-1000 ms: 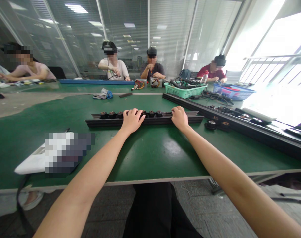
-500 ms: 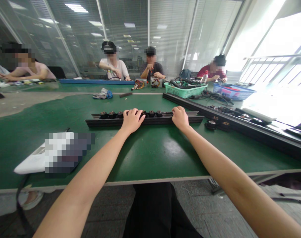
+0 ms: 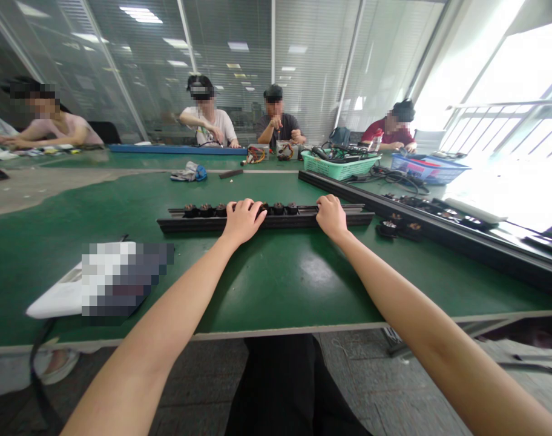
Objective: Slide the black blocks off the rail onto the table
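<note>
A long black channel-shaped rail (image 3: 285,221) lies crosswise on the green table in front of me. Several round black parts (image 3: 278,208) sit in a row along its far side. My left hand (image 3: 243,218) reaches over the rail left of its middle, fingers curled down among the round parts, partly covering them. Closer to the right end, my right hand (image 3: 331,215) is closed over the rail, its fingertips hidden behind the edge. Whether either hand also pinches something small inside cannot be seen.
Right of the rail lie loose black round parts (image 3: 388,227) and a longer black rail (image 3: 430,236). Behind stand a green basket (image 3: 339,168) of cables and a blue basket (image 3: 428,169). A white object (image 3: 58,297) lies front left. Several people sit across the table.
My hands and the rail stay almost in place. Across the table, one person's hand has lowered toward a box with wires.
</note>
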`<state>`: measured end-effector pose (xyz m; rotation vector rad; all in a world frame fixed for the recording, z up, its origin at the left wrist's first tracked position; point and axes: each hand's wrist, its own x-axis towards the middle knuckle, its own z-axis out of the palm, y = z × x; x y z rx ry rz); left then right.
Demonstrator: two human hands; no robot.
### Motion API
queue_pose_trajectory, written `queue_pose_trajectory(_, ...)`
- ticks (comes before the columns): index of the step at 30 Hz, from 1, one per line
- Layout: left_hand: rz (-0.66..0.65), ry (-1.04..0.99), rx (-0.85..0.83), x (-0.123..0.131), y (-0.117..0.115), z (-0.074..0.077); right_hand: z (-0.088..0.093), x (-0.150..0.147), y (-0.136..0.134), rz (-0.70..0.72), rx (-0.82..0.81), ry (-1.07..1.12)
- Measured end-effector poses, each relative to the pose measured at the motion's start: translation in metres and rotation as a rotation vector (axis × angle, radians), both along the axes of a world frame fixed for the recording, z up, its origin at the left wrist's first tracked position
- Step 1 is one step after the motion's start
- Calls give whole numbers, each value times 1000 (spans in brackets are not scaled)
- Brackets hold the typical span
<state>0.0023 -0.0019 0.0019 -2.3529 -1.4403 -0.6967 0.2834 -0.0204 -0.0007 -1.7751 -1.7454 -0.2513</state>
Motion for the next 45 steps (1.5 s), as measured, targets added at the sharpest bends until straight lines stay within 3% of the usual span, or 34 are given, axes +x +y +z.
queue_pose_trajectory(45,7,14,-3,1,-2,2,-1,2,1,-48,-24,-34)
